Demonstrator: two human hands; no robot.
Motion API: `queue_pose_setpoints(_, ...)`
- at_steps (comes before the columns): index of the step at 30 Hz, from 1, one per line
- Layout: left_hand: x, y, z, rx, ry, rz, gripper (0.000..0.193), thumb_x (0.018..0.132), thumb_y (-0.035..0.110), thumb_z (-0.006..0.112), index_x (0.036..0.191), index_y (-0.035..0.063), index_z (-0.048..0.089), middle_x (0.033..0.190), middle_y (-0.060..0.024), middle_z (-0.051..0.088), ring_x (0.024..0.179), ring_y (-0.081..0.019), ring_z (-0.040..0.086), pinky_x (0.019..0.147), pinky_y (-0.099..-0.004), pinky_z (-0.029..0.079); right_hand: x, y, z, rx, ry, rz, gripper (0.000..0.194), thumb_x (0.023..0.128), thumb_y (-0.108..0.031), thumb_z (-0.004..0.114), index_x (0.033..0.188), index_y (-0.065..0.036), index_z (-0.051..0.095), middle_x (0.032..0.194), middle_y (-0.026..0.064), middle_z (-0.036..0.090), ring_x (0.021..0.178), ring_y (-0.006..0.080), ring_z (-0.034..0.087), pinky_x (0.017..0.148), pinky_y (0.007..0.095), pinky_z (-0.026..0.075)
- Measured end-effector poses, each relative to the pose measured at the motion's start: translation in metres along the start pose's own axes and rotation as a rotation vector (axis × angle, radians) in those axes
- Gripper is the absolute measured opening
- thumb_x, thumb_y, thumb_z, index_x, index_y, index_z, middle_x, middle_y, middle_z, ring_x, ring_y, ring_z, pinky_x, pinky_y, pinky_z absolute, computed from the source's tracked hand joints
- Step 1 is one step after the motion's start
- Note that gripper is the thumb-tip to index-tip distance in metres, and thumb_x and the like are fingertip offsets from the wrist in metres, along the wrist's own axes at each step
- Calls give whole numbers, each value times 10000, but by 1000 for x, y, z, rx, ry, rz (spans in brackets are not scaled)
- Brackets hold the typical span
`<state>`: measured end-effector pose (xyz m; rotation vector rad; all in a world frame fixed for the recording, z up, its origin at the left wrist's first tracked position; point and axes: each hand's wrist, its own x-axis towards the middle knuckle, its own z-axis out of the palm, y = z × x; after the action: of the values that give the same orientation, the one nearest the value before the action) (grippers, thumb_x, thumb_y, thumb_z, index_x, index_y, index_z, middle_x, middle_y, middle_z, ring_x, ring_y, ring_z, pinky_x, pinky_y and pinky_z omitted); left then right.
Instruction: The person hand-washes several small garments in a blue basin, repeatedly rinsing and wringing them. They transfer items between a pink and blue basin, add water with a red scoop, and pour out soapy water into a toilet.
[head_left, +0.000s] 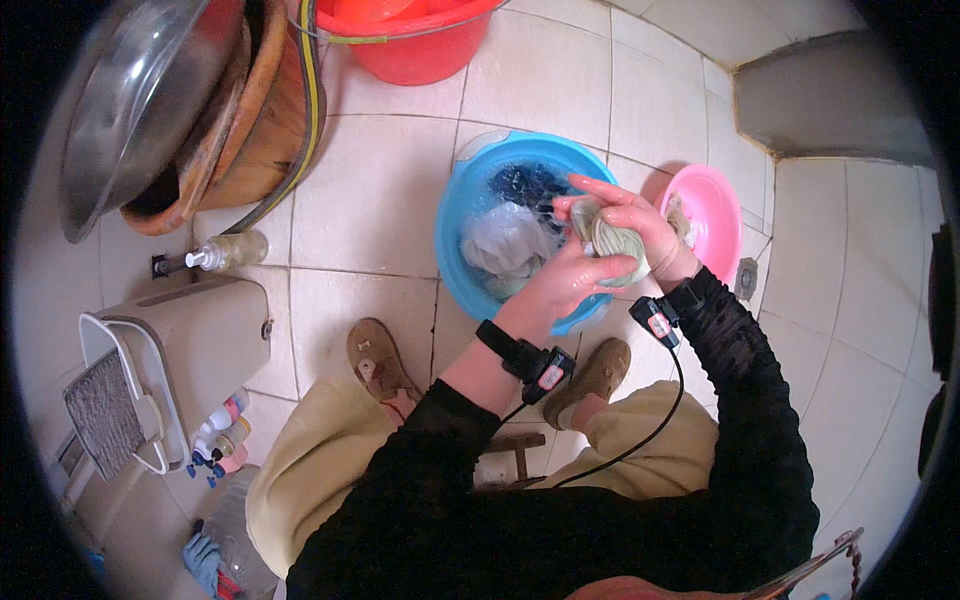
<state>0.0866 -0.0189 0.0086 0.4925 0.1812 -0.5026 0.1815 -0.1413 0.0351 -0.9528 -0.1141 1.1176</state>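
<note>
Between my two hands is a bunched, wet, pale green cloth, held above the right side of a blue basin. My left hand grips it from below and the near side, thumb across its end. The palm of my right hand lies against its far right side, with the thumb on it and some fingers extended. In the basin's water are a white cloth and a dark blue cloth. Part of the basin's near right is hidden by my hands.
A pink basin holding a beige cloth stands to the right near a floor drain. A red bucket is at the back. Wooden tubs, a hose, a pump bottle and a bin line the left.
</note>
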Motion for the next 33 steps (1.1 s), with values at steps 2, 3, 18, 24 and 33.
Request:
queue_pose_setpoints(2, 2, 0, -2, 102, -8, 49, 606, 788, 25, 650, 1313, 63, 349, 1142, -60, 521, 1049, -195, 558, 878, -383, 497, 2, -3, 3, -129, 83, 17, 532, 854, -146, 607, 1348, -49, 435, 1139, 102, 593, 1010, 183, 575, 883, 312, 461)
queue_pose_setpoints(3, 4, -1, -4, 143, -13, 94, 610, 767, -3, 658, 1297, 57, 360, 1111, -58, 535, 1023, -188, 569, 862, -356, 504, 3, -3, 6, -205, 203, 43, 506, 846, -121, 619, 1323, -47, 467, 1094, 85, 613, 964, 168, 592, 848, 301, 478)
queue_pose_setpoints(18, 35, -39, -18, 776, 316, 217, 942, 615, 169, 843, 1322, 20, 239, 1311, -150, 395, 1187, -274, 450, 974, -392, 404, -9, 10, 2, -1364, 750, -175, 174, 772, -103, 627, 901, -42, 528, 767, 87, 562, 752, 184, 584, 674, 298, 468)
queue_pose_setpoints(24, 12, 25, -86, 958, 859, 295, 812, 701, 182, 769, 1338, -33, 314, 1356, -253, 351, 1241, -369, 392, 1052, -441, 309, -49, -46, -25, -1889, 727, -58, 452, 740, -157, 695, 1140, -25, 534, 992, 171, 623, 940, 345, 601, 826, 421, 481)
queue_pose_setpoints(33, 7, -35, -166, 732, 1132, 26, 653, 873, 351, 570, 1386, 25, 332, 1382, -245, 347, 1264, -421, 362, 1024, -462, 341, 57, 130, -27, -1941, 63, -149, 511, 779, -261, 644, 1229, -55, 514, 1229, 225, 516, 1061, 368, 553, 878, 429, 475)
